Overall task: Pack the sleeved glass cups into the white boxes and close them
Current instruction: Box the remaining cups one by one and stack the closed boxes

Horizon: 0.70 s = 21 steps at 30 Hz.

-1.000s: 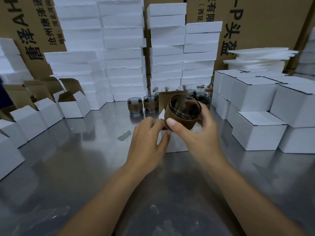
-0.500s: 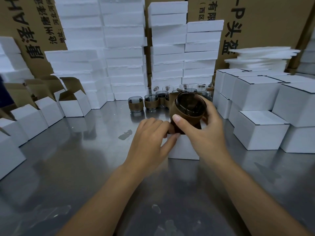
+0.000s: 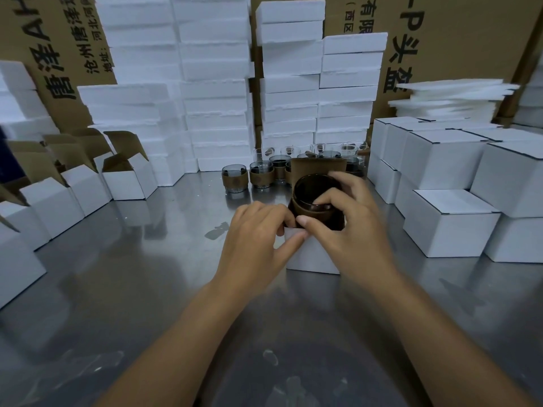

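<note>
Cartons (image 3: 458,39) behind read "头盔"; right hand (image 3: 349,233) curls fingers round sleeved cup (image 3: 314,214), now lower in white box (image 3: 311,257) beneath them, left hand (image 3: 258,239) pinching its rim.

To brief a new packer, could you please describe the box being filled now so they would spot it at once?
On the steel table, between open boxes at left and closed boxes at right, one white box stands alone. Only it has the left hand on its rim and a sleeved cup partly inside.
</note>
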Motion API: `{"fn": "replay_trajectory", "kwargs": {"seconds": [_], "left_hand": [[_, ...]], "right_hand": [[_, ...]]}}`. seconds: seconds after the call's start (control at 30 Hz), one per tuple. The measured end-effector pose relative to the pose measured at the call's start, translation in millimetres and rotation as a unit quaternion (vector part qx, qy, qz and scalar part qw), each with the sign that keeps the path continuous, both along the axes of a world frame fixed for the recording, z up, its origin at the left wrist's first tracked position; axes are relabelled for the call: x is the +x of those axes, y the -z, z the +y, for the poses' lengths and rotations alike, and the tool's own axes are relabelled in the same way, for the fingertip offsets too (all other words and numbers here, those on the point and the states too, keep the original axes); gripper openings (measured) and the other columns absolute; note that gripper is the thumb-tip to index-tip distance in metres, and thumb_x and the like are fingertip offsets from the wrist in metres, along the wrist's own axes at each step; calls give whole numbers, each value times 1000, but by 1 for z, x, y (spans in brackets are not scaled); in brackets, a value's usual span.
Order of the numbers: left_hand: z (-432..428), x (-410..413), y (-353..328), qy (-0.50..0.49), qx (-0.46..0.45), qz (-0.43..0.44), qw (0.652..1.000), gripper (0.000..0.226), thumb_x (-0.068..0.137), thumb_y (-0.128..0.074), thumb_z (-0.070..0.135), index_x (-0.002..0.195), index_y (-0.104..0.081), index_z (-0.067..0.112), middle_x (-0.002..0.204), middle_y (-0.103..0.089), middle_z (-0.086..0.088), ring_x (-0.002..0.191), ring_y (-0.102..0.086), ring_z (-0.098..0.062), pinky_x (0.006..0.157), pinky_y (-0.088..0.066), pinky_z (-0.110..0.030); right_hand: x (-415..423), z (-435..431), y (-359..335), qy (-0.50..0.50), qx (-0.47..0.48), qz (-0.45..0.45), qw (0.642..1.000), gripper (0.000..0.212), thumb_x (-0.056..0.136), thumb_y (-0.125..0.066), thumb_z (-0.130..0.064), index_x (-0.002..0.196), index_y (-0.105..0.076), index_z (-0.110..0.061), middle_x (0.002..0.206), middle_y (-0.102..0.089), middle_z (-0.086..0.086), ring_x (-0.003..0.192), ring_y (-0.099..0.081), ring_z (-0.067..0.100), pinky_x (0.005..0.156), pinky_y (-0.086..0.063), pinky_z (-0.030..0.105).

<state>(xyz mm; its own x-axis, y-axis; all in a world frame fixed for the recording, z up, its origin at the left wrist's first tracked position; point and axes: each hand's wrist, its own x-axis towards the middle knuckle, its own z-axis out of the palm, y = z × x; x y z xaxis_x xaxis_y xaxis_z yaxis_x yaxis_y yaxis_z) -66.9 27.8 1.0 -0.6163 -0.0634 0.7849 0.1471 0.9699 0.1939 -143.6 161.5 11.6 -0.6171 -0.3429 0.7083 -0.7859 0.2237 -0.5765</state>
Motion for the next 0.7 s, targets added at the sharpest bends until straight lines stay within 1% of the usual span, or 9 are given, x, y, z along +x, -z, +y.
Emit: {"fn": "replay_trajectory", "kwargs": {"seconds": [0.07,0.13,0.2,0.33,0.43,0.5,0.57,0.63,0.7], "left_hand": [[0,-1,1,-7,5,8,1000,30,84,-50,45,79,-59,17,70,-55,6,71,-46,-10,70,-34,-24],[-1,-1,1,-8,5,13,1000,30,84,-50,46,79,-58,18,70,-54,7,71,-43,-8,69,-33,-23],[-2,-2,2,-10,1,12,1000,31,85,-50,47,79,-58,18,70,-54,7,71,-42,-8,70,-33,-23],[-3,-2,3,-4,-2,8,1000,30,86,-51,46,79,-57,18,70,-53,6,70,-42,-9,68,-32,-20],[-4,-3,3,6,-3,1,1000,25,86,-57,43,80,-58,19,69,-54,6,68,-46,-10,70,-36,-24],[-5,-2,2,26,14,-16,999,19,85,-58,41,88,-61,22,72,-56,6,70,-48,-9,73,-41,-28],[-3,0,0,60,78,-21,995,20,87,-56,42,106,-58,34,76,-55,9,74,-51,-7,77,-42,-23],[0,0,-2,93,191,-1,977,25,90,-53,40,112,-47,50,76,-53,8,78,-53,-7,73,-41,-12],[2,-2,-4,106,318,3,942,27,94,-49,37,113,-41,55,81,-54,9,82,-56,-4,74,-43,-10]], "right_hand": [[1,1,-1,-14,36,-3,999,17,80,-72,-28,82,-55,-30,140,-37,-7,129,-37,12,102,-35,33],[2,2,-1,-19,70,-4,997,9,85,-66,-29,84,-58,-27,146,-29,-8,133,-32,11,103,-30,33],[1,2,1,-16,91,2,996,7,89,-61,-27,83,-60,-23,150,-23,-8,138,-25,13,106,-24,32],[0,5,1,8,144,48,988,21,94,-52,-27,84,-66,-16,153,-24,-2,141,-16,12,110,-18,32],[-1,5,0,15,193,84,978,32,97,-46,-29,86,-72,-14,150,-33,-1,139,-20,13,112,-21,41],[1,4,-1,17,147,77,986,28,96,-48,-28,91,-73,-15,144,-41,-2,135,-27,13,109,-26,39],[4,0,-4,12,22,33,999,24,93,-47,-27,100,-69,-19,133,-48,-6,128,-37,7,104,-29,23],[6,-4,-5,6,-105,-40,994,23,92,-45,-23,110,-59,-26,123,-51,-10,116,-44,-1,96,-32,9],[3,-7,-5,7,-181,-152,972,23,95,-48,-18,114,-51,-29,118,-54,-7,107,-50,-2,89,-37,9]]}}
